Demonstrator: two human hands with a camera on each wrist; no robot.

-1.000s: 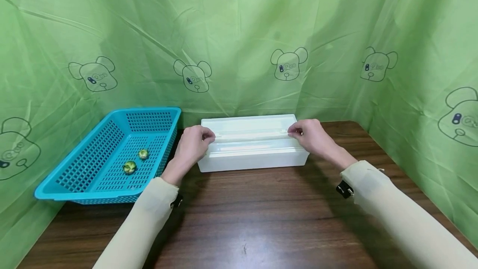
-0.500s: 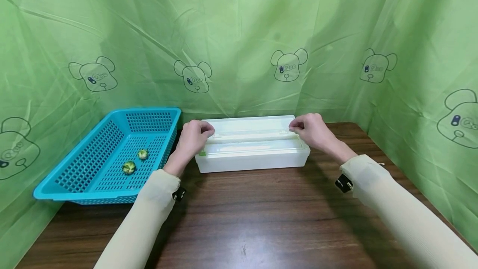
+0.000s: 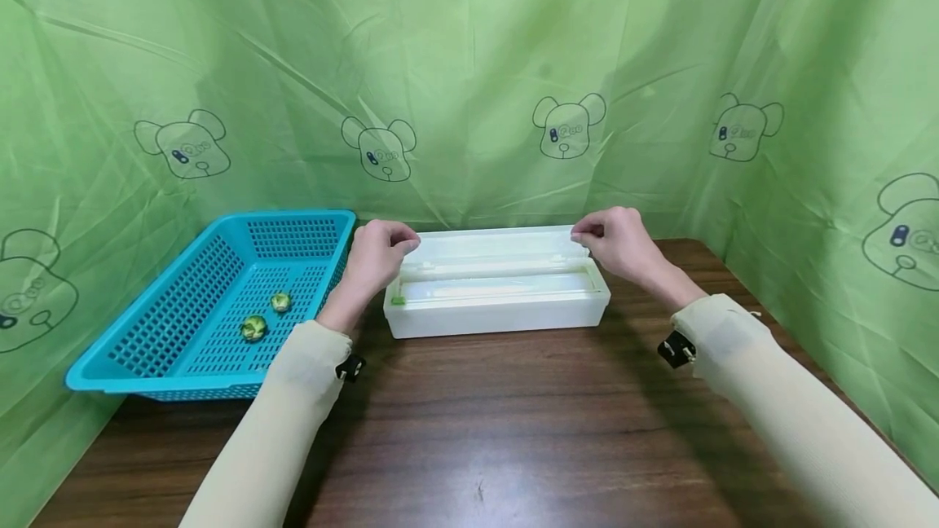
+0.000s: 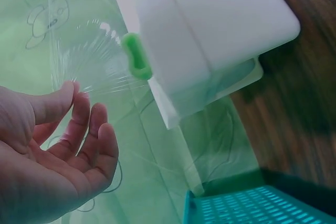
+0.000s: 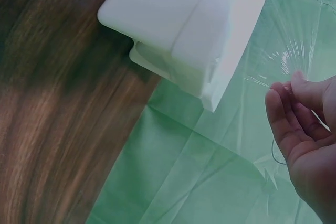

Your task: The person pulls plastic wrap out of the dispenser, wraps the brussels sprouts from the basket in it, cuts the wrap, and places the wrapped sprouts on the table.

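A long white cling film dispenser [image 3: 499,318] lies on the table, its lid raised at the back. My left hand [image 3: 372,257] pinches one corner of the clear cling film [image 4: 92,59] between thumb and fingertips, above the dispenser's left end. At the right end, my right hand [image 3: 622,243] pinches the other corner. Creases fan out from both pinches, so the film looks taut. A green slide cutter [image 4: 135,56] sits at the dispenser's left end. In the head view the film is nearly invisible against the white plastic.
A blue plastic basket [image 3: 169,385] stands to the left, close to my left forearm. Two small Brussels sprouts, one [image 3: 253,328] nearer and one [image 3: 281,302] farther, lie in it. A green curtain [image 3: 469,88] hangs behind and beside the brown wooden table [image 3: 477,430].
Both hands have risen and moved away from me, from over the dispenser's middle toward its raised lid. The green cutter has come into sight. The dispenser and basket stay in place.
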